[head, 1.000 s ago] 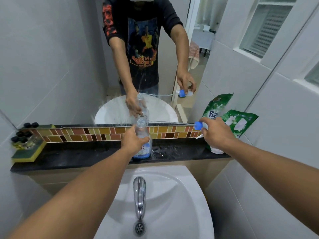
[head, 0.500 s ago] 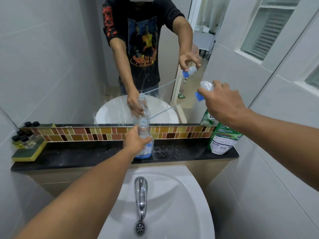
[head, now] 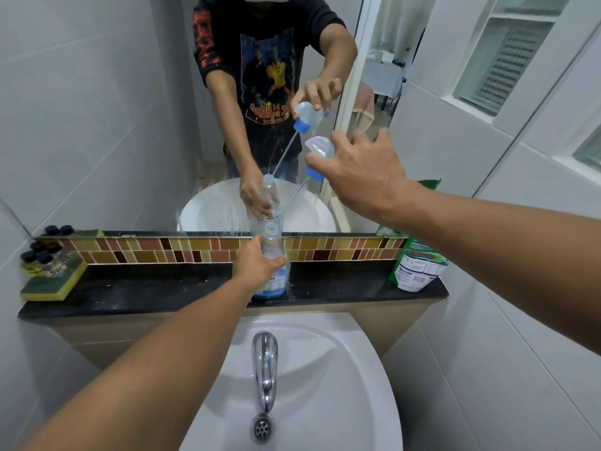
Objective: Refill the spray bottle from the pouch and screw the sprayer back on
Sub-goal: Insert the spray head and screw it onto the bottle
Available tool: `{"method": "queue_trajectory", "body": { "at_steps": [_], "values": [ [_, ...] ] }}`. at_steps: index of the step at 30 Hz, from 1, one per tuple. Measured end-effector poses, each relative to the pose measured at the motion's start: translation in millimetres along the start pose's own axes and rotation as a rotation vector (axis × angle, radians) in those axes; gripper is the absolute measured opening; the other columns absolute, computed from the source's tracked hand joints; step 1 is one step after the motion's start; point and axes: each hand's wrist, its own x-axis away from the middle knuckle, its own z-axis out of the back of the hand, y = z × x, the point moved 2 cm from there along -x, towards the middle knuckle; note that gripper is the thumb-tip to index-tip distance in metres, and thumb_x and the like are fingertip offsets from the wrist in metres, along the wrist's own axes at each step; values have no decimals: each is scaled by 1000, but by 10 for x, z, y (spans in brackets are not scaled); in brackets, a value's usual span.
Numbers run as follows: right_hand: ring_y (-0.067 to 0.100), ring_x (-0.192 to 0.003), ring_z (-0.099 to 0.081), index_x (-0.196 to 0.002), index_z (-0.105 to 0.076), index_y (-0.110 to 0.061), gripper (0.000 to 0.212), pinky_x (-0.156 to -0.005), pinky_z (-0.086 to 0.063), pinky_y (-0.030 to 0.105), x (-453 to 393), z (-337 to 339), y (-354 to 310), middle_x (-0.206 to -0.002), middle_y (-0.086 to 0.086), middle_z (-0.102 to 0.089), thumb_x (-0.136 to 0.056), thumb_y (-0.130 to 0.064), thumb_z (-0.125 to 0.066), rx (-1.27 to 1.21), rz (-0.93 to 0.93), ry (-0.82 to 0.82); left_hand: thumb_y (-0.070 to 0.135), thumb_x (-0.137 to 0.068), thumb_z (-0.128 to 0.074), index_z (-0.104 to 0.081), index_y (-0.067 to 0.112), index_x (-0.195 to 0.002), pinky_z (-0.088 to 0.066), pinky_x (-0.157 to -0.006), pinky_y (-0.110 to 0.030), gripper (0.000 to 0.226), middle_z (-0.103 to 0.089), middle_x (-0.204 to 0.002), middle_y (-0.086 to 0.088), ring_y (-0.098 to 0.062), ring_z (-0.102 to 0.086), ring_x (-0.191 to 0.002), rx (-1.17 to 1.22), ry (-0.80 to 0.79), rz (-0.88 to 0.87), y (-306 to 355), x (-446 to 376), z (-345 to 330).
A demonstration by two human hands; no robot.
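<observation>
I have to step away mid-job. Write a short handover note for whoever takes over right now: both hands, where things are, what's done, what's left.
Left hand grips the spray bottle, upright on the black ledge, neck open.
Right hand holds the sprayer above the bottle, its tube slanting down to the bottle's mouth.
Pouch stands at the ledge's right end.
Done: only a little blue liquid shows at the bottle's bottom; whether it was refilled is unclear.
Left: check the fill, feed the tube in, screw the sprayer on.
</observation>
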Motion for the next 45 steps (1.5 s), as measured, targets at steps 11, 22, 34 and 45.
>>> {"method": "queue_trajectory", "body": {
  "at_steps": [11, 22, 34, 45],
  "values": [
    [28, -67, -46, -143, -43, -28, 57, -70, -31, 44, -48, -246, -672, -113, 14, -51, -92, -17, -65, -75, 146, -51, 37, -76, -89, -62, 29, -109, -57, -82, -41, 43, -70, -107, 5, -20, -67, -97, -32, 6, -9, 11, 12, 26],
    [29, -82, -62, -132, -55, -34, 49, -72, -35, 46, -99, -506, -919, -109, 11, -54, -88, -27, -75, -125, 242, -76, 38, -79, -86, -61, 23, -108, -55, -82, -40, 41, -69, -110, 1, -24, -65, -101, -73, 18, -10, 59, 54, 49],
    [25, -106, -63, -148, -47, -43, 42, -70, -42, 37, -383, -532, -988, -134, 6, -61, -106, -45, -42, -375, 248, -317, 35, -80, -86, -59, 28, -100, -52, -77, -35, 35, -69, -106, 3, -22, -65, -98, -21, 22, 10, 65, 65, 49],
    [36, -147, -28, -151, -36, -53, 82, -104, -40, 57, -670, -545, -589, -165, 8, -23, -89, -19, -77, -251, 579, -323, 32, -79, -88, -58, 30, -105, -51, -79, -37, 40, -69, -110, 3, -23, -66, -102, 3, 18, 26, 51, 53, 22]
  ]
}}
